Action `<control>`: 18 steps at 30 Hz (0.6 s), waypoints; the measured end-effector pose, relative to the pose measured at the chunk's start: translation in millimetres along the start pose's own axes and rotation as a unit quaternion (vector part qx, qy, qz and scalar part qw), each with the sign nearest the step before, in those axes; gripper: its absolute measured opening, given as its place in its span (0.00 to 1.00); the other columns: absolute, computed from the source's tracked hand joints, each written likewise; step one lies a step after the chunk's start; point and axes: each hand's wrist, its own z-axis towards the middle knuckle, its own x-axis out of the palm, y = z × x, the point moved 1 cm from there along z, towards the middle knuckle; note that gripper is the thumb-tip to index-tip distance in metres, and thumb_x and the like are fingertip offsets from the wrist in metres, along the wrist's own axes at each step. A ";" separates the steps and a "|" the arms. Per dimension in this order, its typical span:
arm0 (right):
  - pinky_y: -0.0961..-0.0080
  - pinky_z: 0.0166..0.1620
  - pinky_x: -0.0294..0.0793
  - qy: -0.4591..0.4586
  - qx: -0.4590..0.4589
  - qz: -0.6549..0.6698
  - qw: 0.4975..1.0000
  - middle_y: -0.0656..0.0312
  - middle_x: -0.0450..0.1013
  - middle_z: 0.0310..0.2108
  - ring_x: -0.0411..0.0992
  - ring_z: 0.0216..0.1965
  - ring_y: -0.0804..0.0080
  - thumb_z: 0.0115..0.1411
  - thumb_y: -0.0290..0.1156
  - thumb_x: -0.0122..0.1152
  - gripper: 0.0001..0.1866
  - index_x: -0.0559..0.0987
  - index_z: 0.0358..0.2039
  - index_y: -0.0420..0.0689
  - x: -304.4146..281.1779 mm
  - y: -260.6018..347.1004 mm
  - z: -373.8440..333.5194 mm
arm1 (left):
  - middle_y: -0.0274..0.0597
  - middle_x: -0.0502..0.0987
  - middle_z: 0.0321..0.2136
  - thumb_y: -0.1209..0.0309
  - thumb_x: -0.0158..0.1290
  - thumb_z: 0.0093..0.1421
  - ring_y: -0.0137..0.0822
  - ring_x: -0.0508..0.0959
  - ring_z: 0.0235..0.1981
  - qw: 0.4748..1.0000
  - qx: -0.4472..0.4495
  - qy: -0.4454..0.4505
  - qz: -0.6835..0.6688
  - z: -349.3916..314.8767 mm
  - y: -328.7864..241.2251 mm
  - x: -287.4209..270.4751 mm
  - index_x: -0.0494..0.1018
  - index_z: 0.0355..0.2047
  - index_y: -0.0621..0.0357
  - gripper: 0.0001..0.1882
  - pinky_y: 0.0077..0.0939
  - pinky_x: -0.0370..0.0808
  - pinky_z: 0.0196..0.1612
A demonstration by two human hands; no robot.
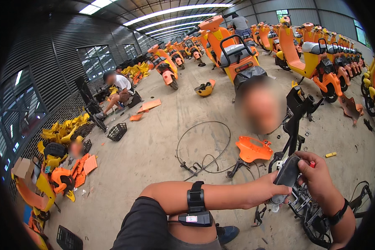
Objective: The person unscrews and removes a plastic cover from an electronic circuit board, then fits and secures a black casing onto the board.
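My left hand point(275, 189) reaches across and grips the lower end of a dark, flattened oval part point(288, 171) with a greyish rim. Its exact kind I cannot make out. At the upper right edge of the same part, my right hand point(316, 173) has its fingers closed on it. A small red piece point(312, 164) shows by the right hand's fingers; whether it is held is unclear. Just behind the hands rises a black steering stem point(295, 125), and a stripped scooter frame point(308, 212) lies below them. An orange shell point(252, 149) rests on the floor beyond my left hand.
A long black cable point(204, 123) loops over the floor. Orange scooters point(225, 46) stand in rows at the back and right. Yellow and orange panels point(66, 129) pile up along the left wall, near a black crate point(117, 131). One person point(123, 83) sits low there; another stands far back.
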 end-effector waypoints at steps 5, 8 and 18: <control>0.85 0.32 0.68 -0.018 -0.052 -0.051 0.997 0.62 0.75 0.35 0.68 0.28 0.81 0.62 0.31 0.62 0.18 0.75 0.48 0.35 -1.3 -7.9 1.8 | 0.36 0.73 0.40 0.70 0.54 0.63 0.28 0.77 0.37 1.000 0.000 -0.013 -0.001 4.3 4.2 -0.5 0.64 0.49 0.57 0.17 0.23 0.75 0.38; 0.82 0.37 0.67 -0.025 -0.092 -0.138 0.986 0.62 0.74 0.36 0.67 0.32 0.80 0.59 0.30 0.64 0.16 0.77 0.45 0.36 -9.2 -8.9 2.9 | 0.36 0.73 0.40 0.69 0.54 0.64 0.28 0.77 0.37 1.000 -0.005 -0.016 0.014 1.0 2.4 1.7 0.63 0.49 0.57 0.16 0.23 0.75 0.38; 0.82 0.38 0.67 -0.079 -0.109 -0.189 0.973 0.65 0.69 0.37 0.65 0.32 0.81 0.58 0.30 0.66 0.18 0.76 0.47 0.36 -3.8 1.6 -2.6 | 0.40 0.75 0.43 0.69 0.53 0.65 0.30 0.79 0.41 1.000 0.000 0.012 0.003 4.1 4.8 0.1 0.62 0.53 0.57 0.18 0.24 0.76 0.41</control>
